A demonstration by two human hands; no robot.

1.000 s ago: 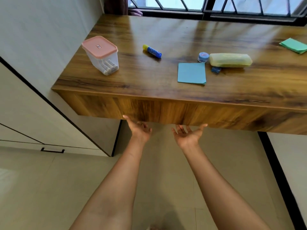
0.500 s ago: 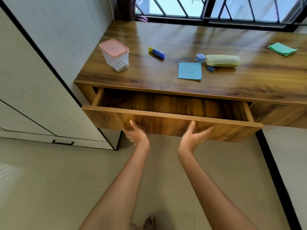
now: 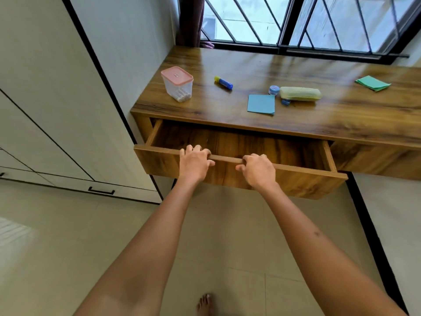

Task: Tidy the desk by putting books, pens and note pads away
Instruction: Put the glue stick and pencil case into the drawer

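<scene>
Drawer (image 3: 296,179) front gripped along its top edge by left hand (image 3: 193,164) and right hand (image 3: 258,169) (fingers curled over). Pull evenly with both to avoid racking.

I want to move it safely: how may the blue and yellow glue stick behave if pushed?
The glue stick lies on its side on the smooth desk, so it probably rolls. It looks small, likely light and stiff.

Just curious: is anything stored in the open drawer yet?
No, the drawer shows only bare wood inside, in the part that is visible.
</scene>
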